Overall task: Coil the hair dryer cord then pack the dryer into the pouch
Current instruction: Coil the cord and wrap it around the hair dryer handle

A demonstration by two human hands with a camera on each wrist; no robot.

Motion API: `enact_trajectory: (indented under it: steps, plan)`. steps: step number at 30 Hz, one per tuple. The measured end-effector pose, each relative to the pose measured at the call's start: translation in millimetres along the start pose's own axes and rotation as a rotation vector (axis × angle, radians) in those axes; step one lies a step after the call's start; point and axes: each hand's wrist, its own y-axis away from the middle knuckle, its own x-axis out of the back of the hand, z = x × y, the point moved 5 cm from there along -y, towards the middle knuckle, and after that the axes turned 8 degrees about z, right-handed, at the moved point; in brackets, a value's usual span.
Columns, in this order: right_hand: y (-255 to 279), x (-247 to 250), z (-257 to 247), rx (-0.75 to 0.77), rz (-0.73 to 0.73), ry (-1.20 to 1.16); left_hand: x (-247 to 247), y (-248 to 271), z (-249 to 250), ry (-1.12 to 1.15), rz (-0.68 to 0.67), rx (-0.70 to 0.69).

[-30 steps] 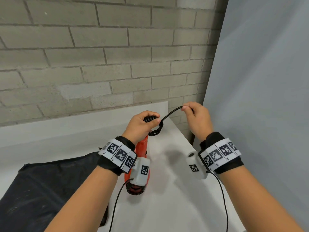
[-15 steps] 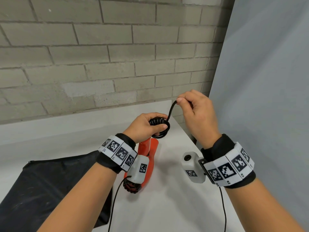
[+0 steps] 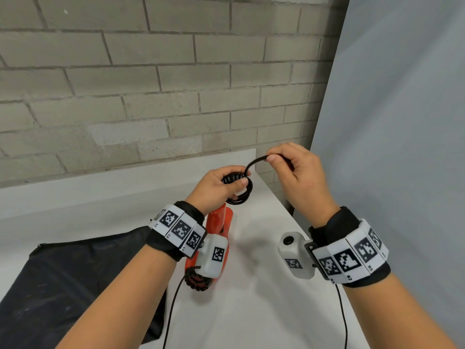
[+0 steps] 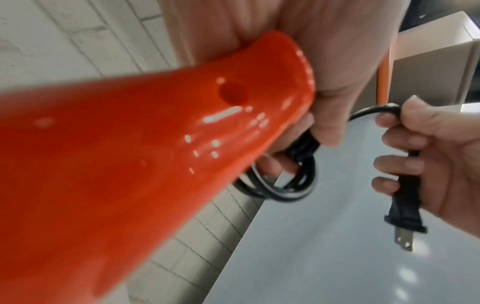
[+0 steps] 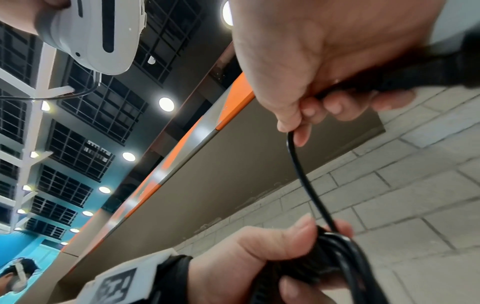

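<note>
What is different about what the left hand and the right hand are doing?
The left hand grips the orange plastic hair dryer's handle end together with the coiled loops of the black cord; the right hand holds only the cord's free end, with the black plug. The left hand sits lower, the right higher. Both hold the same cord.

A wall of pale grey bricks (image 3: 161, 79) with darker mortar lines fills the back of the scene. In front of it stands a white bench (image 3: 254, 311), its far edge against the wall. A smooth light grey panel (image 3: 402, 109) rises on the right. The right wrist view shows a dark gridded ceiling (image 5: 78, 144) with round lamps (image 5: 166, 104) and an orange stripe (image 5: 239, 88).
</note>
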Motion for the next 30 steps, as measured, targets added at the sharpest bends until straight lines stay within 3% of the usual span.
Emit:
enact_trajectory:
  steps: [3, 7, 11, 13, 17, 20, 30]
  plan:
    - [5, -4, 24, -0.119, -0.135, 0.034, 8, -2, -3, 0.077, 0.121, 0.005]
    - [22, -19, 68, -0.317, -0.337, 0.151, 11, 0, -1, 0.071, 0.143, -0.014]
    - [38, -31, 84, -0.429, -0.414, 0.114, 8, 0, -1, 0.061, 0.161, -0.008]
    - [38, -31, 76, -0.440, -0.374, 0.046, 8, 0, -2, 0.065, 0.173, 0.004]
    - [23, -19, 40, -0.308, -0.098, -0.160, 12, -1, -5, 0.089, 0.203, 0.038]
    - [22, -26, 13, -0.271, -0.090, -0.359, 13, -2, -6, 0.106, 0.193, 0.034]
    - [32, -67, 19, -0.258, -0.034, -0.143, 12, 1, -5, 0.194, 0.144, 0.056]
